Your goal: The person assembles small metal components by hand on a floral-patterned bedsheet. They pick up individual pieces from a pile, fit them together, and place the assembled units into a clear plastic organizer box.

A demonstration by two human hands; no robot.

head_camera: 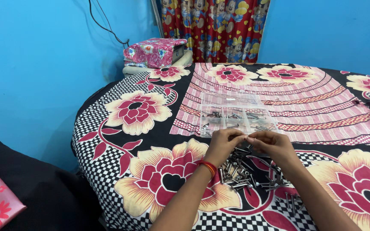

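Both hands, left hand (pixel 222 144) and right hand (pixel 270 145), pinch small screws (pixel 240 171) before compartment box (pixel 236 113).

Blue walls (pixel 35 64), cartoon curtain (pixel 215 28)

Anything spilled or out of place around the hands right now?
Yes: a pile of metal bolts lies loose on the floral bedsheet, under both hands, outside the clear compartment box. The box sits flat and open.

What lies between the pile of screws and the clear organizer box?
In the head view, both hands, left and right, meet between the screw pile and the clear organizer box.
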